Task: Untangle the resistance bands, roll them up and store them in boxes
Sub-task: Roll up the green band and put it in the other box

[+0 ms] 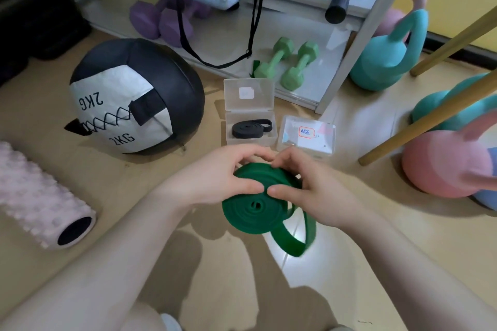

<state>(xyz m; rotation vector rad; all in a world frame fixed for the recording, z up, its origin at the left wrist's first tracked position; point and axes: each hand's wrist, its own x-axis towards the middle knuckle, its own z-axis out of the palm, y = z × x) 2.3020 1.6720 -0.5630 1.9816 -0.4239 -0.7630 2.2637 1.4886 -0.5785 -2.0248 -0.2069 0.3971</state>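
A dark green resistance band [252, 209] is wound into a thick flat coil held above the floor, with a loose loop of its tail hanging down to the right. My left hand [215, 180] grips the coil's upper left edge, thumb on its face. My right hand [309, 185] grips the upper right edge, thumb pressed beside the left thumb. Behind the hands stands an open clear box [248, 110] with a rolled black band [252, 127] inside. A second clear box [306, 134], shut, with a red-bordered label, lies to its right.
A black and white 2KG medicine ball [134, 97] sits at left, a pink foam roller [40, 199] at far left. Green dumbbells [287, 64], purple dumbbells [161, 16], teal kettlebells [387, 54] and a pink kettlebell [443, 164] surround a white rack; wooden poles [430, 121] lean at right.
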